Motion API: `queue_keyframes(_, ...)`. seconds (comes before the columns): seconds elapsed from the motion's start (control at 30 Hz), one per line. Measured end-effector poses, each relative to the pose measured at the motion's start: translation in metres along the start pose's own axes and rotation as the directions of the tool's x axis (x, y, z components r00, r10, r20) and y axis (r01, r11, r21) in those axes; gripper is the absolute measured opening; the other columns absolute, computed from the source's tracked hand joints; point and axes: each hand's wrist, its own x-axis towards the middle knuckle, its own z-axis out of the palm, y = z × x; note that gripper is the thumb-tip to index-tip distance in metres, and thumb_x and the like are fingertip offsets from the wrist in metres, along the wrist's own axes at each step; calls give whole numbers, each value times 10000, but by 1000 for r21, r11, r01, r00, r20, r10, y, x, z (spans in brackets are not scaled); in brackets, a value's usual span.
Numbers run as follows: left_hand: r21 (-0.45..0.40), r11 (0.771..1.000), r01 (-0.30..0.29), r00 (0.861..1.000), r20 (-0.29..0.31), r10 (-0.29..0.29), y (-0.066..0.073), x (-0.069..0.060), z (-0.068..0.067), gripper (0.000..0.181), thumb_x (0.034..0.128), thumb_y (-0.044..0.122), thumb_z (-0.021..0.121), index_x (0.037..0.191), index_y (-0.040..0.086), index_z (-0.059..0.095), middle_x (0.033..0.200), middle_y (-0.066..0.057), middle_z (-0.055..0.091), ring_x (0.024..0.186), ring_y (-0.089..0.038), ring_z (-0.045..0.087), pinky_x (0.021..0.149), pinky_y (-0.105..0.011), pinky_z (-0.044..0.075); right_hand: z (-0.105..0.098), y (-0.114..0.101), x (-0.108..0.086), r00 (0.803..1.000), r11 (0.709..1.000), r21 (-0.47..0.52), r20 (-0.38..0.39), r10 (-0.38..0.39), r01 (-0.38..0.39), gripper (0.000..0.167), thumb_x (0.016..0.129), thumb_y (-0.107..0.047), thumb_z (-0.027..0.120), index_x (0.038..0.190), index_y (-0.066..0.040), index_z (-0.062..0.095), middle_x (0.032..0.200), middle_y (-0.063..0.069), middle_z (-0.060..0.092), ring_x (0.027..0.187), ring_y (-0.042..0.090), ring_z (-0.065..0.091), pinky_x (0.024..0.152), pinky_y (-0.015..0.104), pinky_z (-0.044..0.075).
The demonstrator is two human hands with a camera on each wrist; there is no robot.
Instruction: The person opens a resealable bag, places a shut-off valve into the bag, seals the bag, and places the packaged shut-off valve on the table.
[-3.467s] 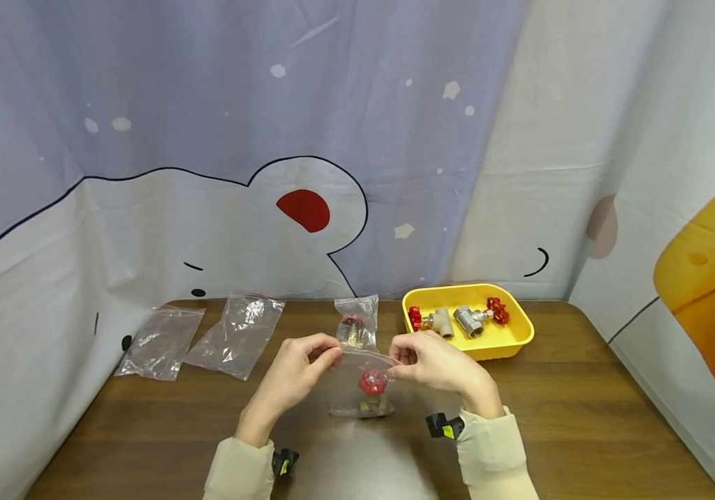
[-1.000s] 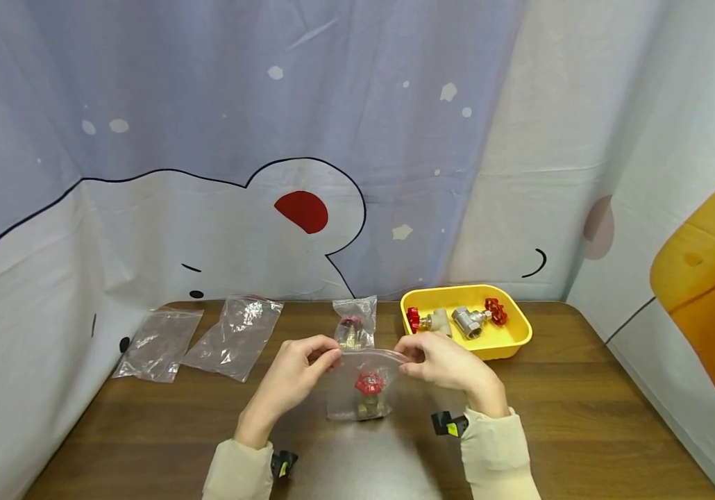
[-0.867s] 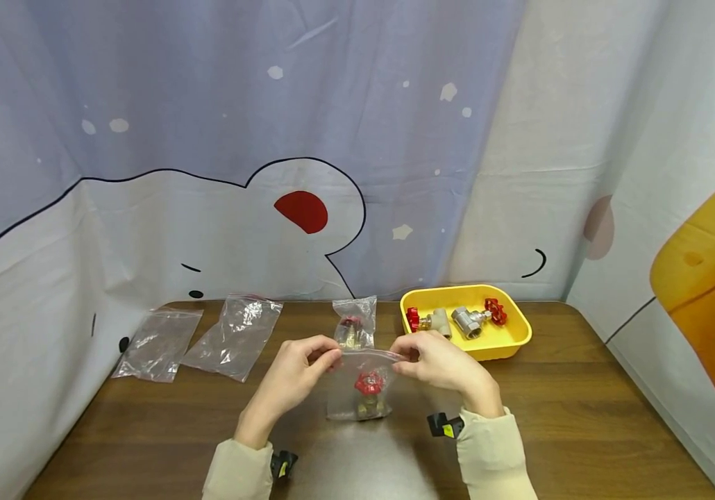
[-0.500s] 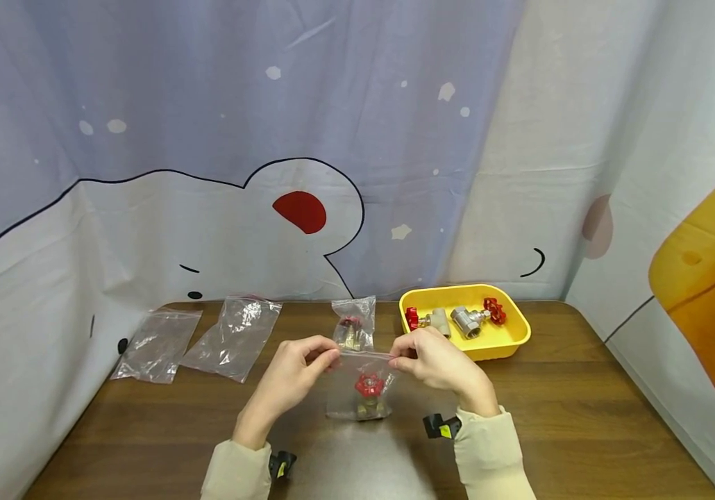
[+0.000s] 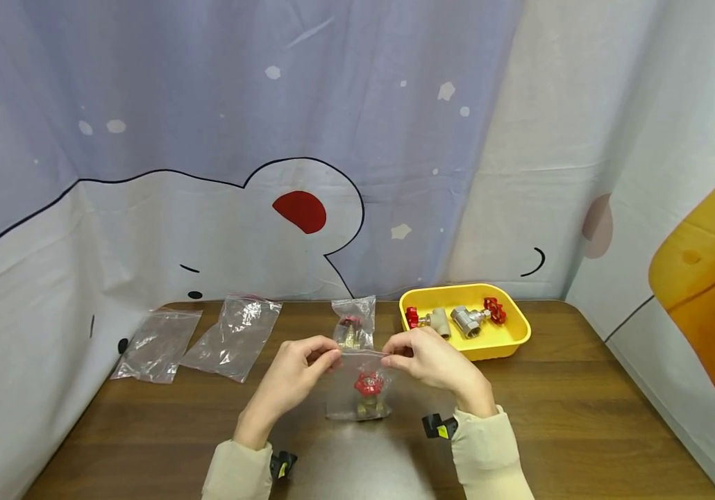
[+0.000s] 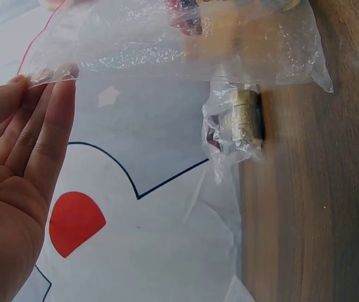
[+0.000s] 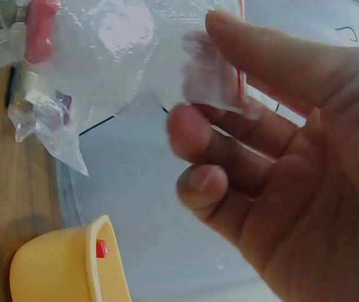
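Note:
In the head view a clear zip bag [image 5: 343, 396] stands upright near the middle of the table, with a brass valve and its red handwheel [image 5: 368, 383] inside. My left hand [image 5: 291, 371] pinches the bag's top left corner between thumb and fingers. At the top right corner my right hand [image 5: 439, 362] pinches the zip edge. The left wrist view shows my left hand [image 6: 19, 151] on one end of the bag's edge [image 6: 185, 69]. In the right wrist view my right hand [image 7: 286, 132] holds the red-lined edge between thumb and fingers.
Behind the held bag lies another bagged valve [image 5: 351, 333]. A yellow tray [image 5: 495, 349] with two valves stands at the back right. Two flat bags, one [image 5: 160, 344] at the far left and another [image 5: 239, 337] beside it, lie at the back left of the table [image 5: 582, 417].
My right hand moved right along the bag's top edge, then back left, and is now slightly closer to my left hand. The left hand and the bagged valve have stayed almost still.

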Motion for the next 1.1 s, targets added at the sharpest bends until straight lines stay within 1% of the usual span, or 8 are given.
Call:
queue_keyframes(0.17, -7, 1000, -2, 1000, 0, 2, 0, 0, 0, 78, 953, 119, 649, 905, 123, 711, 791, 65, 680, 725, -211, 676, 631, -263, 527, 0, -1, 1, 998, 999, -13, -26, -51, 50, 54, 891, -111, 723, 840, -125, 735, 748, -81, 672, 639, 34, 519, 584, 239, 440)
queue_keyframes(0.23, -6, 1000, -3, 1000, -2, 3, 0, 0, 0, 78, 952, 117, 650, 903, 120, 712, 788, 63, 680, 723, -211, 675, 626, -262, 524, 0, -1, 0, 998, 998, -4, -25, -58, 58, 52, 889, -100, 723, 840, -114, 734, 752, -49, 682, 635, 36, 520, 578, 238, 439)
queue_keyframes(0.3, -2, 1000, -2, 1000, -4, 2, 0, 0, 0, 78, 951, 118, 651, 900, 127, 710, 786, 63, 680, 720, -191, 672, 623, -262, 523, 0, -1, 0, 998, 998, -1, -24, -58, 58, 47, 888, -101, 722, 844, -111, 735, 757, -51, 685, 639, 34, 523, 583, 237, 441)
queue_keyframes(0.47, 2, 1000, 3, 1000, -1, -3, 0, 0, -1, 81, 952, 118, 650, 900, 133, 710, 787, 66, 679, 722, -161, 668, 626, -263, 525, -1, -1, 0, 999, 999, -2, -20, -35, 35, 37, 892, -111, 719, 860, -119, 735, 751, -124, 650, 644, 22, 519, 588, 237, 447)
queue_keyframes(0.63, 0, 1000, 8, 1000, 1, -8, 0, 0, -1, 82, 954, 114, 646, 906, 105, 712, 788, 61, 680, 726, -199, 674, 624, -262, 524, -1, 0, 0, 1000, 1000, 28, 19, 3, -4, 47, 890, -168, 733, 880, -122, 725, 711, -154, 597, 636, 18, 520, 587, 236, 453)
queue_keyframes(0.77, -2, 1000, 6, 1000, 0, -6, 0, 0, -1, 82, 955, 120, 646, 905, 107, 710, 788, 60, 680, 724, -221, 674, 619, -261, 523, -2, 1, -1, 999, 999, 51, 40, 18, -20, 59, 863, -164, 761, 883, -128, 718, 702, -154, 584, 635, 26, 528, 591, 239, 460)
queue_keyframes(1.0, 7, 1000, -12, 1000, -9, 12, -2, 0, -1, 75, 953, 126, 650, 912, 117, 711, 791, 66, 682, 718, -137, 664, 632, -260, 529, -6, 3, -5, 996, 999, 27, 84, 39, -41, 77, 845, -165, 777, 865, -147, 705, 689, -136, 556, 623, 24, 489, 580, 233, 438)
queue_keyframes(1.1, 4, 1000, -5, 1000, -9, 6, -2, 0, -2, 74, 953, 125, 651, 913, 112, 712, 791, 65, 683, 717, -139, 666, 634, -262, 531, -7, 7, -8, 994, 998, 28, 90, 55, -58, 78, 843, -184, 782, 842, -162, 707, 686, -142, 559, 614, 27, 472, 563, 232, 421)
